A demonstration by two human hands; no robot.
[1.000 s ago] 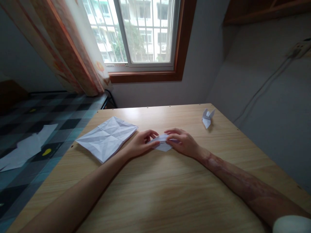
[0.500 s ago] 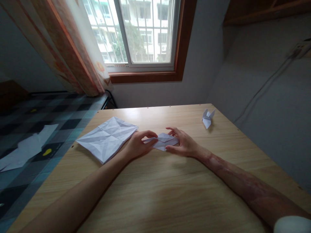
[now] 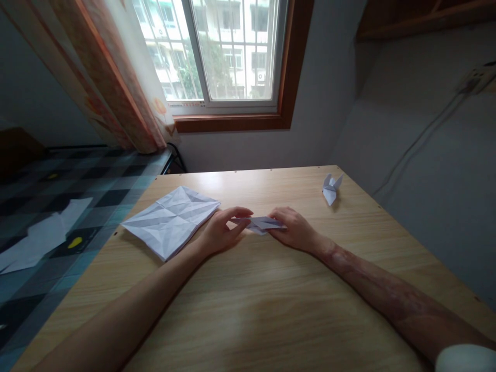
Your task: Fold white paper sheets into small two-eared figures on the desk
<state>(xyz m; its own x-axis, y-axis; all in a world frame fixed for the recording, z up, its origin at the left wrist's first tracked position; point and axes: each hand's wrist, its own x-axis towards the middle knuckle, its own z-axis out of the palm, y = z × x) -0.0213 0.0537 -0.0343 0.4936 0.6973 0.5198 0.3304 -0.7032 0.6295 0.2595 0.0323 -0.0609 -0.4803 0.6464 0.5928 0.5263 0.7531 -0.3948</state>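
Observation:
A small folded piece of white paper (image 3: 262, 223) is held between my two hands over the middle of the table. My left hand (image 3: 227, 226) pinches its left end between thumb and fingers. At the right end, my right hand (image 3: 293, 227) grips the paper, with the thumb on the near side and the fingers curled behind. Part of the paper is hidden by the fingers. Just left of my left hand lies a stack of creased white paper sheets (image 3: 172, 219).
A folded paper figure (image 3: 331, 189) with two upright points stands at the table's (image 3: 240, 310) far right. White paper pieces (image 3: 42, 237) lie on the checkered bed (image 3: 23, 186) to the left. A white rounded object (image 3: 467, 359) shows at the bottom right corner.
My right hand has closed on the right end of the folded paper. The paper has tilted and now shows a narrower face. My left hand keeps its pinch.

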